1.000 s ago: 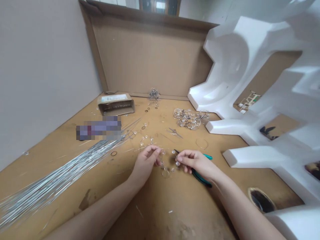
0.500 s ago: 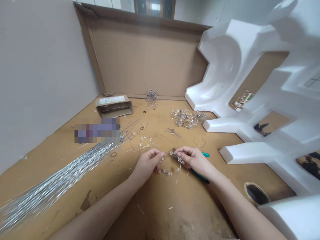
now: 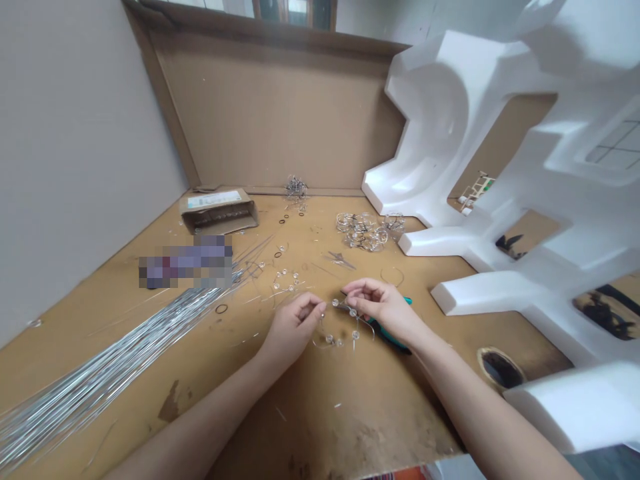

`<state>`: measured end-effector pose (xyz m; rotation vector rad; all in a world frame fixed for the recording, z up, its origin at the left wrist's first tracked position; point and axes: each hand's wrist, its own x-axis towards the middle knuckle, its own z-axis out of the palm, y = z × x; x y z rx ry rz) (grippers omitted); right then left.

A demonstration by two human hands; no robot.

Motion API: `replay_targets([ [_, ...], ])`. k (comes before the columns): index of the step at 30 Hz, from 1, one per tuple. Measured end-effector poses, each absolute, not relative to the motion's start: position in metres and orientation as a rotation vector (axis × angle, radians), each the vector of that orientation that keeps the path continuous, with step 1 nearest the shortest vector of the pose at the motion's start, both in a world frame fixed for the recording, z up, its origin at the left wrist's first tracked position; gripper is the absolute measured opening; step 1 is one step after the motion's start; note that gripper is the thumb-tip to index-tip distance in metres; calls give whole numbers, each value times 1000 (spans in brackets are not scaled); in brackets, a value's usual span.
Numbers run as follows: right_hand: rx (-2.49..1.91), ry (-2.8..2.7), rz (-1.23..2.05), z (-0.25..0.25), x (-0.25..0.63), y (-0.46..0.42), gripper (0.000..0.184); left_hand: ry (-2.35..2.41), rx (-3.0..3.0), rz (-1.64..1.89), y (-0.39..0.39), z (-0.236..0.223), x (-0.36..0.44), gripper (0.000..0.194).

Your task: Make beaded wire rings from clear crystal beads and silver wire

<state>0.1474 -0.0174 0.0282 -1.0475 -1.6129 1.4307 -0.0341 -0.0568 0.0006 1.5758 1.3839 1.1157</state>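
Between my hands is a wire ring with several clear beads [image 3: 339, 343], held just above the brown tabletop. My left hand [image 3: 295, 327] pinches its left end between thumb and forefinger. My right hand [image 3: 383, 307] has thumb and fingers closed on the upper right part, near a bead. A thin wire end curves out below the right hand. Partly hidden under that hand lie pliers with green handles [image 3: 393, 335]. Just beyond the left hand rests a loose circle of clear beads [image 3: 285, 280].
A bundle of silver wires [image 3: 150, 350] lies at left, near a small open cardboard box [image 3: 220, 213]. Finished-looking beaded wire rings [image 3: 363, 230] are piled behind my right hand. White foam packing [image 3: 465, 293] borders the right side; a tall cardboard panel [image 3: 280, 113] stands behind.
My right hand has risen slightly away from my left, and its fingers have shifted on the ring. The whole view has moved a little, sliding the scene left.
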Motion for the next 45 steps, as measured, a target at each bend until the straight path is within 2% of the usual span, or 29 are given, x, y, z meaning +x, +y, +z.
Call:
replay_targets([
  [5,-1054,-1552,1398,30,144,-21,25,1424,1675,1140,-57,1,-35,21],
  [10,-923,-1483,1616,29,151,-19,31,1483,1737,1252,-56,3,-36,20],
  [14,-851,-1586,1671,31,153,-21,37,1493,1702,1274,-57,6,-37,18],
  [20,-907,-1617,1596,29,150,-22,31,1436,1536,1179,-56,4,-38,19],
  [34,-961,-1577,1490,24,144,-20,24,1408,1850,1170,-53,-4,-34,17],
  [45,-978,-1615,1455,21,142,-22,20,1334,1708,1046,-59,1,-29,16],
])
